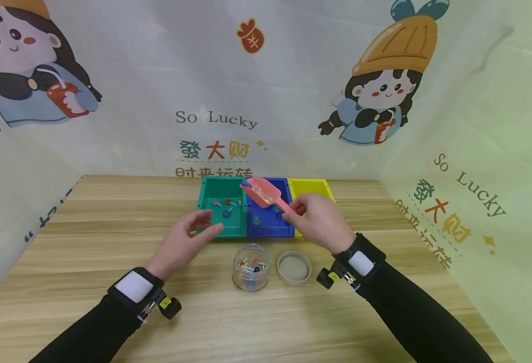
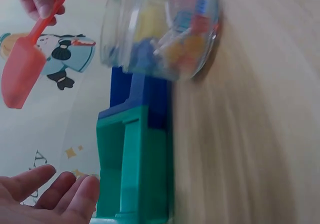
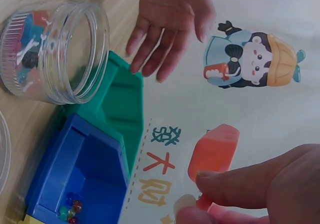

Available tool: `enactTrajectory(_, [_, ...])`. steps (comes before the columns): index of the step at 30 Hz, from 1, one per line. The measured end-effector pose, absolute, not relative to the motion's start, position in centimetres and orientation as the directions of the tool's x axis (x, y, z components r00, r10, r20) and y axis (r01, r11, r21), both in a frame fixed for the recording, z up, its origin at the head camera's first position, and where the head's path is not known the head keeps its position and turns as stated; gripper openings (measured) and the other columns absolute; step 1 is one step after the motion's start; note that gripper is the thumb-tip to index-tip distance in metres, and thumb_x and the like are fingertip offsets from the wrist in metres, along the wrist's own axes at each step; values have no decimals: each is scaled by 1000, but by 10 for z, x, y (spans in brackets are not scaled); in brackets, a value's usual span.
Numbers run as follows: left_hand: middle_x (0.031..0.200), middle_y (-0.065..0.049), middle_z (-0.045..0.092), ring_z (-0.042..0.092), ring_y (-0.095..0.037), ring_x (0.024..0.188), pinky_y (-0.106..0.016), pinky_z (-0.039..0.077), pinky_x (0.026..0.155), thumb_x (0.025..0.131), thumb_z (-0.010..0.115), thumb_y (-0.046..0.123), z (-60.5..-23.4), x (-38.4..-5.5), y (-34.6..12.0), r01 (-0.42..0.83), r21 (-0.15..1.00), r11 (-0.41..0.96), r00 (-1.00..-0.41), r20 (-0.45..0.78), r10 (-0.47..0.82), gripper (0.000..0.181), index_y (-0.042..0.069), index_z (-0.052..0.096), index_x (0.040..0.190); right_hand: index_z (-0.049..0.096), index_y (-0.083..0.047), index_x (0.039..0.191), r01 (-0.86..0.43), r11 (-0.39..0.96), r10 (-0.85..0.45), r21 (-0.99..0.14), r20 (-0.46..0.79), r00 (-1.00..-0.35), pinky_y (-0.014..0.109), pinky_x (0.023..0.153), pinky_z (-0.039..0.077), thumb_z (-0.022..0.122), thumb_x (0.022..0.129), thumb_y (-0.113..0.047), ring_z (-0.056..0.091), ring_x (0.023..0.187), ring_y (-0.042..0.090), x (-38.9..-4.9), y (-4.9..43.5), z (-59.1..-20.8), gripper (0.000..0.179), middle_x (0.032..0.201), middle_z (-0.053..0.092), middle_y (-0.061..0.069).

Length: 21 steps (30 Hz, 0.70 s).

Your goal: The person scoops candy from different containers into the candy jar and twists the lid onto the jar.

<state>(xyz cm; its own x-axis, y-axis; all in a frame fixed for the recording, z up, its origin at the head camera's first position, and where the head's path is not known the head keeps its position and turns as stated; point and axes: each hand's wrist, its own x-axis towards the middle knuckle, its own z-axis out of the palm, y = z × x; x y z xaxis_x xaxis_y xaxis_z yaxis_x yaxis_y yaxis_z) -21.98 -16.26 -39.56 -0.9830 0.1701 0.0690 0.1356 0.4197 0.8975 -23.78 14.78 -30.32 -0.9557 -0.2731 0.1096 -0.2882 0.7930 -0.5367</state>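
Observation:
My right hand (image 1: 317, 219) pinches the handle of a pink scoop (image 1: 262, 191), held over the blue bin (image 1: 270, 231) with its tip toward the green bin (image 1: 222, 186). Small shiny pieces show in the scoop's bowl. My left hand (image 1: 184, 242) hovers by the green bin's near left corner, fingers spread and holding nothing. Several small pieces with thin stems (image 1: 227, 213) lie in the green bin. Round translucent beads (image 3: 71, 208) sit in the blue one. Between my hands stands a clear jar (image 1: 251, 275) without its lid, with colourful small pieces at its bottom.
Right of the jar, a round lid (image 1: 294, 268) lies on the wooden table (image 1: 111, 237). A yellow bin (image 1: 311, 186) adjoins the blue bin, partly behind my right hand. A printed cloth (image 1: 288, 91) hangs behind the bins and along both sides.

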Motion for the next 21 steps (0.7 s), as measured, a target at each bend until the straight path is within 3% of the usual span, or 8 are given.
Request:
enactTrajectory(9, [170, -27, 43, 48, -48, 155, -60, 45, 126, 101, 79, 47, -410, -208, -144, 79, 915, 395, -944, -58, 324, 91, 3, 36, 168, 77, -4, 107, -309, 808, -283, -503, 129, -950, 27, 55, 42, 81, 102, -24, 57, 68, 21, -223, 152, -302, 20, 91, 74, 7])
enactTrajectory(21, [166, -22, 51, 49, -46, 154, -59, 45, 125, 92, 91, 39, -426, -203, -127, 99, 901, 423, -910, -90, 405, 97, 1, 41, 165, 78, -6, 109, -296, 819, -281, -491, 106, -954, 26, 56, 43, 82, 101, -23, 56, 70, 20, -209, 159, -303, 20, 93, 72, 7])
